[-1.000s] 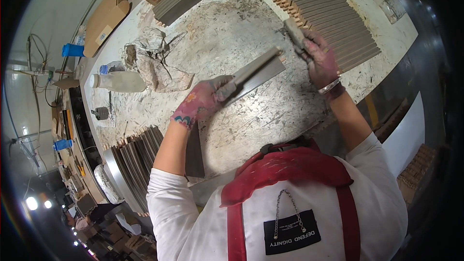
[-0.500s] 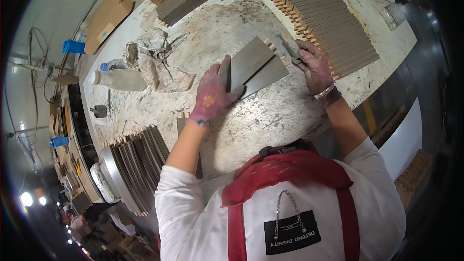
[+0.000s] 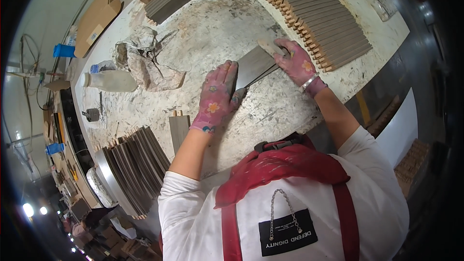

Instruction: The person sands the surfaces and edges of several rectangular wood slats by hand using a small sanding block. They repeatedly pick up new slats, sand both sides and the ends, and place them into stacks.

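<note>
Two flat grey boards lie side by side on the worktable in front of me, a narrow gap between them. My left hand, in a pink flowered glove, grips their left end, fingers along the edge and thumb on the near side. At their far right end, my gloved right hand is closed on a small flat pale piece, pressed against the board ends. The right fingers partly hide this piece, and I cannot make out its kind. The pegs on the board ends are hidden beneath it.
Many-rowed grey boards with wooden pegs lie at the far right; another stack stands near left. A single pegged board lies by my left forearm. A crumpled cloth, a whitish bottle and cardboard boxes are further left.
My right hand has moved left onto the boards' far end, bringing the piece it holds against them. The boards' pegs, visible before, are now covered. My left hand keeps its grip.
</note>
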The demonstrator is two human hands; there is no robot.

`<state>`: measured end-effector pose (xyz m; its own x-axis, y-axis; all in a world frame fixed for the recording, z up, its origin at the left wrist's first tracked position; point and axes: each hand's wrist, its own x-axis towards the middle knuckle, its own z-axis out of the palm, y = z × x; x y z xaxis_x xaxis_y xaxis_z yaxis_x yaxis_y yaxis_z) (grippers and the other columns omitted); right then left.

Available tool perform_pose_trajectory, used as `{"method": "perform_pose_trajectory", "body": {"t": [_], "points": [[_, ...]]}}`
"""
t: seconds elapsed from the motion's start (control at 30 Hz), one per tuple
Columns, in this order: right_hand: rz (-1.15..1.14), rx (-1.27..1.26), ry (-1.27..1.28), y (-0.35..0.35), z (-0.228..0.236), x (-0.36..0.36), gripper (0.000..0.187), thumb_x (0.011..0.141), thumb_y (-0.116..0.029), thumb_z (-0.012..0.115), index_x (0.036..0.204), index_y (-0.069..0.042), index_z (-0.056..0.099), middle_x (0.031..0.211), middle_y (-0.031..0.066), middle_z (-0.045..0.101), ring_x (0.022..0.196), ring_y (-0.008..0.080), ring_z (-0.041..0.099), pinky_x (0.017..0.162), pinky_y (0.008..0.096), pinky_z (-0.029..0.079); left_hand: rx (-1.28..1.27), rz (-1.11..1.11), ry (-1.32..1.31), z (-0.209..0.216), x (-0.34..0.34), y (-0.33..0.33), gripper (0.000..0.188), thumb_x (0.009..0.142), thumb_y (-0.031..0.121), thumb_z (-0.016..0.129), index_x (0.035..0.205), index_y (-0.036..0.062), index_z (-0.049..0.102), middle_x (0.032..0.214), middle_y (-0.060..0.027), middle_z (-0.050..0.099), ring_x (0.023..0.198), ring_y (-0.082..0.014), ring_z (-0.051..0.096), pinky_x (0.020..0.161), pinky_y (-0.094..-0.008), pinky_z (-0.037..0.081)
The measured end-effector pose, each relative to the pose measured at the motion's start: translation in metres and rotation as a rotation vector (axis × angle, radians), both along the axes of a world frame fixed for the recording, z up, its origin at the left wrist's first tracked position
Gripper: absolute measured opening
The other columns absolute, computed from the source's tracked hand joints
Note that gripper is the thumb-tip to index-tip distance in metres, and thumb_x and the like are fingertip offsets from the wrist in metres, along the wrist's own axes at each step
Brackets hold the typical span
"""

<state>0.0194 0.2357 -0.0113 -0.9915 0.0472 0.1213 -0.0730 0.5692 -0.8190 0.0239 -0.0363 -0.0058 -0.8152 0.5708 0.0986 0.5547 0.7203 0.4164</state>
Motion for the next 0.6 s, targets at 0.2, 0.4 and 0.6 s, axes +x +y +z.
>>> {"method": "perform_pose_trajectory", "body": {"t": [0.2,0.4,0.6], "points": [[0.173,0.18,-0.035,0.026,0.033,0.058,0.035,0.087,-0.018,0.07,0.118,-0.004,0.062,0.108,0.0182,0.065,0.098,0.0361,0.066,0.084,0.0395,0.055,0.072,-0.026,-0.143,0.017,-0.006,-0.007,0.062,0.091,0.027,0.065,0.144,0.0013,0.046,0.143,-0.0238,0.049,0.128,-0.0404,0.051,0.108,-0.0437,0.043],[0.598,0.371,0.369,-0.049,0.029,0.06,0.029,0.089,-0.011,0.064,0.116,-0.017,0.068,0.084,0.0086,0.058,0.069,0.0255,0.058,0.059,0.0412,0.049,0.016,-0.192,-0.503,0.01,-0.068,-0.03,0.057,0.096,0.038,0.063,0.145,0.012,0.05,0.134,-0.0171,0.053,0.121,-0.0338,0.056,0.102,-0.0393,0.046],[0.757,0.494,0.52,-0.111,0.0,0.038,0.018,0.092,-0.02,0.063,0.107,-0.024,0.072,0.082,0.0083,0.065,0.083,0.025,0.066,0.101,0.0484,0.048,0.001,-0.19,-0.567,0.007,-0.074,-0.028,0.055,0.097,0.041,0.062,0.146,0.018,0.052,0.136,-0.0138,0.051,0.122,-0.0311,0.055,0.103,-0.038,0.044]]}}
